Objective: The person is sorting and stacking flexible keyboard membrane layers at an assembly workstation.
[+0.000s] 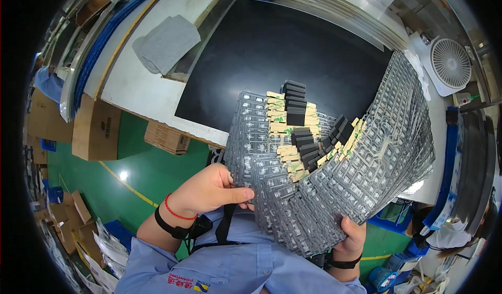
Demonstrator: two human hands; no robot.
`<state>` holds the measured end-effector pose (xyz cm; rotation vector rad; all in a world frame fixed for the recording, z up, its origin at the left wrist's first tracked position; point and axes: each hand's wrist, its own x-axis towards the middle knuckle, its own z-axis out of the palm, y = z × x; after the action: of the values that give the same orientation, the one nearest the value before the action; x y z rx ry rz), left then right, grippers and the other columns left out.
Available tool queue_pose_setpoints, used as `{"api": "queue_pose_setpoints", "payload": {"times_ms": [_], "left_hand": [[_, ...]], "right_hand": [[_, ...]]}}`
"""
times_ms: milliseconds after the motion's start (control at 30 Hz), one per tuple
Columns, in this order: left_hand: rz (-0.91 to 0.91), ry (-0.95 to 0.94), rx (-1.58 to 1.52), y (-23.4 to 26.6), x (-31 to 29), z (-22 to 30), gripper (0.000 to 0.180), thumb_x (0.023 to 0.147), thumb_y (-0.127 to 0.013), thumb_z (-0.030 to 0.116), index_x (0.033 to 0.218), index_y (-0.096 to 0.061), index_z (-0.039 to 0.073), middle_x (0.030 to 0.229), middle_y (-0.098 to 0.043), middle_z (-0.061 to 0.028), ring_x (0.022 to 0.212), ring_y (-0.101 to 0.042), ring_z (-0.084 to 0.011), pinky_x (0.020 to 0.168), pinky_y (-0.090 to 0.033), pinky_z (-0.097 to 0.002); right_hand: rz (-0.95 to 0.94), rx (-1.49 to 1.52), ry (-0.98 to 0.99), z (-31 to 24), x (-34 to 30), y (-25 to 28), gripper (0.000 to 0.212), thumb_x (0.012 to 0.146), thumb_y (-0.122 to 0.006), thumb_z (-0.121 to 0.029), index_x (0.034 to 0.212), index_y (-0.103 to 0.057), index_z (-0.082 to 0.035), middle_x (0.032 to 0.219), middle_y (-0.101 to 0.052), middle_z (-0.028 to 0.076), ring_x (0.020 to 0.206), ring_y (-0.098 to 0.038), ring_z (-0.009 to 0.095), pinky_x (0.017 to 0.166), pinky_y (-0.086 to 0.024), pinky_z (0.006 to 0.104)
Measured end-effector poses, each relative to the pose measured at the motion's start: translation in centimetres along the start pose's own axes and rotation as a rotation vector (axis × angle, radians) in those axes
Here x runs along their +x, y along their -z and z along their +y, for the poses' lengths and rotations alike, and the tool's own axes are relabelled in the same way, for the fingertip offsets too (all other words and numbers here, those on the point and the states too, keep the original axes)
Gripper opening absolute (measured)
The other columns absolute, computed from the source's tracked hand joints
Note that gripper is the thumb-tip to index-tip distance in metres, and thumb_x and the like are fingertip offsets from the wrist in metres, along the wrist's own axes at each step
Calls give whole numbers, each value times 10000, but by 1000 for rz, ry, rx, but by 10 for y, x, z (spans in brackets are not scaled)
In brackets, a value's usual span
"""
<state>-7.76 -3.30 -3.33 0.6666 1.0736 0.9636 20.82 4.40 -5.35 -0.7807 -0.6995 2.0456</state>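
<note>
A thick fanned stack of grey, see-through keyboard membrane sheets (pixel 334 194) spreads in an arc in front of me. Tan adhesive strips (pixel 293 153) and black tabs (pixel 306 147) line the inner side of the arc. My left hand (pixel 222 189) pinches the stack's left edge, thumb on top and fingers mostly beneath. At the lower edge, my right hand (pixel 350 236) grips the sheets with the thumb showing; its other fingers are hidden underneath. On the right, the fanned sheets (pixel 405 100) reach back over the worktable.
A black mat (pixel 277 48) covers much of the white worktable (pixel 128 87). Grey sheets (pixel 170 43) lie at its left. A white fan (pixel 447 64) stands at the far right. Cardboard boxes (pixel 97 129) are on the green floor at left. Clear panels (pixel 334 12) border the back.
</note>
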Motion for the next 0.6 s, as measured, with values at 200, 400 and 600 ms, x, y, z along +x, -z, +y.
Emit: {"api": "queue_pose_setpoints", "payload": {"times_ms": [200, 400, 600], "left_hand": [[-62, 80, 31, 3, 0, 4, 186, 882, -583, 128, 939, -636, -40, 844, -659, -85, 753, -617, -121, 695, -505, -245], [-11, -22, -16, -5, 4, -5, 159, 865, -596, 83, 961, -622, -41, 849, -653, -75, 767, -615, -127, 712, -510, -258], [-35, -29, -10, -1, 4, -6, 152, 876, -584, 94, 949, -624, -33, 857, -649, -66, 769, -604, -121, 719, -504, -268]], "right_hand": [[34, -14, 26, -1, -3, 1, 655, 729, -682, -117, 1281, -377, 59, 1222, -512, 206, 1103, -519, 343, 966, -389, 456], [-25, -21, 32, -8, -6, 9, 626, 747, -654, -102, 1285, -376, 53, 1225, -511, 205, 1108, -516, 344, 971, -385, 462], [45, -12, -26, 8, 1, -11, 590, 779, -623, -107, 1291, -375, 48, 1254, -489, 201, 1130, -500, 343, 979, -380, 464]]}}
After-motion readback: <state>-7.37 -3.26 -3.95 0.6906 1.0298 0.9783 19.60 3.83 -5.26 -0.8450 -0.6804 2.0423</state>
